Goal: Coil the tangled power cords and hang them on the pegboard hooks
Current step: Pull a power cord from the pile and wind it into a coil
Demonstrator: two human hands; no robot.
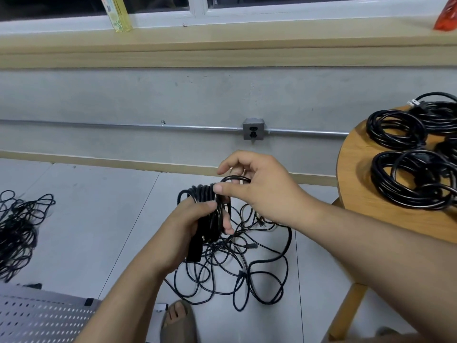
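Coil [200, 192]: black power cord wound in loops, held above the floor.
Left hand [185, 229]: fingers and thumb curled round the coil's lower part.
Right hand [262, 191]: thumb and fingers pinch the coil's top loop.
Tangle [235, 268]: loose cords on the floor tiles beneath both hands.
Second tangle [17, 233]: floor, far left.
Wound cords [405, 174]: on the round wooden table [353, 189], right.
Pegboard [37, 315]: white, perforated, lower left.

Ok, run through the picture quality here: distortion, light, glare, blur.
Head view: wide-angle bend, the window ledge bows; light is even and soft, with faint shadows under the loose cord on the floor; slight sheen on the coiled cords on the stool; left hand, right hand and their cord bundle are fairly sharp.
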